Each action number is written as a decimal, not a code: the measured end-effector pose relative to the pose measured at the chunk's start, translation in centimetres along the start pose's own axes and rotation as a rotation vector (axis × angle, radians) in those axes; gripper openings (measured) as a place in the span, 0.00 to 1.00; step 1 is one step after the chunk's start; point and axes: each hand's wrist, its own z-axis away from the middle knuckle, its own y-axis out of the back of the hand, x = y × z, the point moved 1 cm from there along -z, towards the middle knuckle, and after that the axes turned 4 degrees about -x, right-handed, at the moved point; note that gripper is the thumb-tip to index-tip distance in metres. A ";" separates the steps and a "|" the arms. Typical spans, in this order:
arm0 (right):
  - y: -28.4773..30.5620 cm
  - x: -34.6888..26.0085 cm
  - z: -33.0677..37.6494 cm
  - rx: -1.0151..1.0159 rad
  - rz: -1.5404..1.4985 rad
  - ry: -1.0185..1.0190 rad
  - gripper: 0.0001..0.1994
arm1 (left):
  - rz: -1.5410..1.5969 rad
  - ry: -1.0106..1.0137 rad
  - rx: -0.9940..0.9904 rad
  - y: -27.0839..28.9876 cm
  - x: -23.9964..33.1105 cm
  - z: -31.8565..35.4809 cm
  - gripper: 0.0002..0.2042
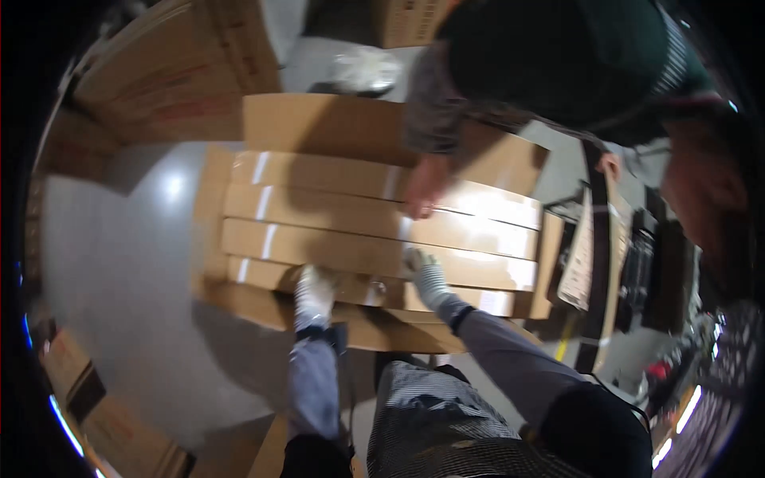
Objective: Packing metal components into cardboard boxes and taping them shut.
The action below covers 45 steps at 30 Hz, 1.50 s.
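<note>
At the far left I see stacked cardboard cartons (171,76) beside a bare stretch of grey floor (119,263). In the middle lies a big open carton (319,119) with its flaps spread, and inside it a row of long flat cardboard boxes (335,211) lies side by side, each banded with shiny clear tape.

My left hand (315,291), in a pale glove, rests on the nearest long box at its near edge, just by the carton's front flap. The fingers (309,277) curl down over the box edge, but I cannot tell whether they truly grip it or only press on it.

My right hand (422,275), also gloved, sits a little further right on the same near rows, fingers spread and flat against the cardboard, holding nothing.

Above it, another person's bare hand (422,187) reaches down from the top of the view and touches one of the middle boxes. That person leans over the carton in a dark top.

To the right stands a rack of dark equipment (629,263), blurred, with a pale printed sheet (580,255) hanging on it.
</note>
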 end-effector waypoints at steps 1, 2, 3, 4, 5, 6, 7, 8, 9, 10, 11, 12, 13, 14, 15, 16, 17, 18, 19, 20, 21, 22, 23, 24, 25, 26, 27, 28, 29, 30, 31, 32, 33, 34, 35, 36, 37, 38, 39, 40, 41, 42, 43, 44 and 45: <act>-0.5 -1.2 -0.3 0.070 0.140 0.011 0.21 | -0.075 0.026 -0.007 -0.9 1.3 1.1 0.29; -0.5 -2.4 -0.2 0.141 0.276 0.027 0.22 | -0.095 -0.039 0.061 -0.9 2.3 2.4 0.26; 0.0 -3.3 0.8 0.128 0.382 0.079 0.24 | -0.118 -0.115 0.132 -0.9 3.1 4.6 0.24; 1.5 -3.4 2.7 0.108 0.495 0.121 0.26 | -0.186 -0.233 0.117 -4.0 2.9 7.8 0.22; 3.4 -4.3 4.7 0.076 0.346 0.140 0.27 | -0.274 -0.350 0.138 -6.3 3.1 10.9 0.23; 5.2 -5.3 7.3 0.039 0.253 0.198 0.27 | -0.304 -0.454 0.216 -6.5 3.6 13.9 0.23; 6.4 -5.5 10.1 0.084 0.177 0.212 0.27 | -0.376 -0.524 0.326 -7.3 3.6 17.1 0.22; 7.1 -6.0 12.9 0.126 0.096 0.244 0.27 | -0.405 -0.550 0.391 -5.7 3.7 19.7 0.23; 8.0 -6.3 15.7 0.132 -0.004 0.259 0.27 | -0.450 -0.602 0.446 -2.4 3.2 22.2 0.21; 8.8 -6.7 18.6 0.133 -0.106 0.278 0.27 | -0.436 -0.538 0.532 1.0 2.7 24.2 0.19; 9.8 -6.9 21.5 0.146 -0.175 0.321 0.27 | -0.419 -0.470 0.614 4.0 2.0 25.6 0.18; 10.5 -7.1 24.3 0.156 -0.246 0.365 0.27 | -0.418 -0.377 0.659 6.6 0.9 27.0 0.15; 11.1 -7.3 27.0 0.166 -0.248 0.385 0.27 | -0.415 -0.284 0.706 9.9 -0.3 28.5 0.13; 11.6 -7.8 29.3 0.076 -0.284 0.440 0.26 | -0.471 -0.191 0.557 15.7 -1.1 30.3 0.10; 11.4 -6.7 32.1 -0.014 -0.305 0.454 0.24 | -0.460 -0.085 0.687 15.0 -3.6 31.2 0.10; 11.3 -6.4 34.1 -0.009 -0.308 0.483 0.24 | -0.474 -0.072 0.614 17.8 -5.1 33.4 0.09; 11.0 -5.8 35.7 0.031 -0.290 0.472 0.22 | -0.622 -0.074 0.647 19.3 -6.7 34.7 0.09; 10.6 -4.9 37.4 0.066 -0.271 0.458 0.20 | -0.766 -0.071 0.683 20.0 -8.5 36.2 0.09; 10.3 -3.8 39.2 0.095 -0.272 0.390 0.17 | -0.816 -0.050 0.693 19.8 -10.4 37.9 0.09; 10.4 -2.2 40.9 0.138 -0.257 0.365 0.17 | -0.866 -0.028 0.707 19.6 -12.0 39.5 0.10; 10.0 -1.7 42.2 0.195 -0.267 0.326 0.17 | -1.009 0.011 0.744 23.8 -12.9 41.8 0.11; 9.0 0.5 43.4 0.160 -0.211 0.241 0.17 | -1.129 0.127 0.672 24.1 -14.4 42.4 0.10; 9.5 2.5 45.4 0.167 -0.147 0.115 0.17 | -1.001 0.109 0.618 21.7 -16.3 42.5 0.11; 7.7 5.2 48.1 0.276 -0.259 -0.011 0.18 | -1.466 0.168 0.444 20.5 -16.4 42.4 0.13; 6.1 8.1 50.3 0.271 -0.324 -0.128 0.19 | -1.228 0.174 0.492 19.5 -17.6 42.1 0.16; 3.0 10.6 51.5 0.300 -0.607 -0.157 0.20 | -1.390 0.034 0.457 24.5 -17.5 43.2 0.17; 2.8 11.1 52.6 0.344 -0.865 -0.267 0.20 | -1.488 0.167 0.483 23.1 -17.7 42.2 0.18; 3.3 11.9 55.3 0.275 -0.344 -0.225 0.20 | -1.582 0.211 0.448 21.8 -17.7 42.0 0.19; 2.1 14.0 56.7 0.229 -0.285 -0.260 0.20 | -1.534 0.169 0.461 21.8 -18.3 41.9 0.19; 1.0 15.1 57.9 0.146 -0.289 -0.317 0.19 | -1.487 0.131 0.478 22.4 -18.4 42.0 0.20; 0.1 16.2 59.3 0.068 -0.289 -0.397 0.19 | -1.479 0.118 0.480 21.7 -18.6 41.9 0.20; -0.5 16.5 60.6 0.075 -0.284 -0.391 0.19 | -1.518 0.084 0.420 20.5 -18.2 41.7 0.20; -0.8 16.6 61.7 0.075 -0.319 -0.422 0.18 | -1.553 0.045 0.367 19.6 -17.6 41.9 0.20; -1.6 16.8 63.8 0.085 -0.366 -0.489 0.17 | -1.570 0.045 0.342 17.7 -17.1 41.5 0.20; -3.7 18.2 65.5 0.095 -0.366 -0.493 0.17 | -1.591 0.054 0.303 16.4 -16.7 41.8 0.20; -6.6 20.8 66.8 0.137 -0.498 -0.566 0.17 | -1.607 0.064 0.265 15.1 -16.5 42.2 0.20; -7.5 21.0 66.9 0.179 -0.641 -0.631 0.16 | -1.636 0.109 0.265 14.6 -16.0 42.2 0.19; -8.5 21.0 67.2 0.188 -0.646 -0.633 0.16 | -1.642 0.102 0.259 14.2 -15.3 42.3 0.19; -9.1 20.6 67.3 0.126 -0.813 -0.770 0.16 | -1.651 0.084 0.256 14.5 -14.9 42.1 0.19; -9.4 20.2 68.3 0.068 -0.977 -0.927 0.16 | -1.663 0.078 0.232 14.1 -14.9 41.8 0.18; -9.2 20.3 68.3 0.087 -0.981 -0.945 0.16 | -1.647 0.066 0.234 13.7 -14.7 41.1 0.18; -8.3 19.2 68.0 0.045 -1.013 -0.847 0.16 | -1.664 0.083 0.200 14.1 -14.6 40.9 0.18; -8.9 18.5 69.5 0.014 -1.056 -0.762 0.15 | -1.663 -0.048 0.154 14.4 -14.2 40.6 0.18; -12.8 23.9 69.1 0.029 -1.230 -0.687 0.16 | -1.604 -0.161 0.104 15.1 -13.9 41.1 0.18; -10.3 18.8 65.5 -0.074 -0.760 -0.688 0.18 | -1.568 -0.142 0.184 19.4 -12.3 42.1 0.17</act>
